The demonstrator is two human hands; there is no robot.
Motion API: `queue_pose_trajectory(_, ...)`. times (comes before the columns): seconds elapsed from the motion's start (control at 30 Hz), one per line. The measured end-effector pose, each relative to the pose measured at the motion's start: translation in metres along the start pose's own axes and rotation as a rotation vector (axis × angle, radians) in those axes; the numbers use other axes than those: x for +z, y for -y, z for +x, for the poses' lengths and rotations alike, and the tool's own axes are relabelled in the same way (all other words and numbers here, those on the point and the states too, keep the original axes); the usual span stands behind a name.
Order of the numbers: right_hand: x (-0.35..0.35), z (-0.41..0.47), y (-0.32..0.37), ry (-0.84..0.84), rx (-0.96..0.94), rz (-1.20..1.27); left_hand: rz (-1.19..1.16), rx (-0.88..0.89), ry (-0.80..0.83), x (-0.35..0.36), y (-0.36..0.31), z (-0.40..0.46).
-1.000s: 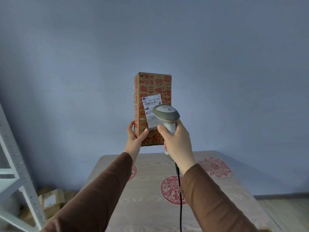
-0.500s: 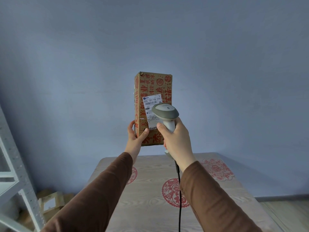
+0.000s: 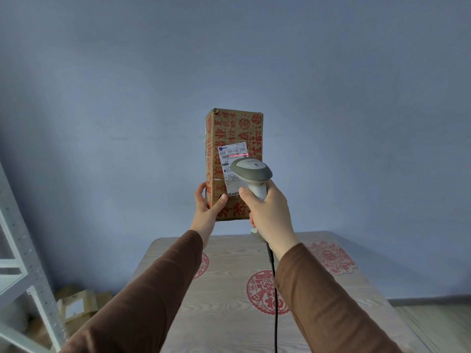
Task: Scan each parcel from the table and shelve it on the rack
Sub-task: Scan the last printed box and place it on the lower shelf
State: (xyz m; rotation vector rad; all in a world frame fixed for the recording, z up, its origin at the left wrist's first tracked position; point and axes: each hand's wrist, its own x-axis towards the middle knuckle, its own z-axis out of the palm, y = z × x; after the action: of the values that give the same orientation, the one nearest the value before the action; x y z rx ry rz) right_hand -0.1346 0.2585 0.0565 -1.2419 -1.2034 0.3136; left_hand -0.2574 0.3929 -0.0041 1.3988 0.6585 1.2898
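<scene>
A long counter (image 3: 229, 324) draped in a pale wood-grain cloth with red paper-cut medallions fills the lower middle; four medallions show, two partly hidden behind the brown sleeves. At the left edge stands a white perforated metal rack (image 3: 17, 250), with a few crumpled cardboard boxes (image 3: 76, 305) on the floor beside its foot. Both arms stretch forward and up, well above the counter. One tall brown cardboard parcel with red printed characters (image 3: 234, 128) is held upright in the air against the blue wall. The left hand (image 3: 207, 210) grips its lower left corner, thumb across the front face, fingers wrapped behind. The right hand (image 3: 270, 215) is curled tight around the handle of one grey and white handheld barcode scanner (image 3: 251, 171), whose head points at the parcel, its black cable (image 3: 275, 301) hanging down. One white shipping label (image 3: 233, 151) sits on the parcel's front, a thin red scan line (image 3: 238, 155) lying across its barcode.
</scene>
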Motion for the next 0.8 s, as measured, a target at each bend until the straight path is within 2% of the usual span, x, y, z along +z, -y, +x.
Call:
queue_pose_trajectory(0.47,-0.006,0.006,-0.019,-0.081,0.007,0.038,0.026,-0.019,-0.011,0.0,0.003,0.002)
queue_pose_trajectory(0.6,-0.011,0.012,-0.045,-0.132,0.115,0.196,0.024,-0.042,-0.025,-0.005,0.0,0.0)
queue_pose_trajectory(0.8,0.006,0.013,-0.09,-0.039,0.353,0.427,0.0,-0.116,-0.083,-0.013,-0.007,-0.01)
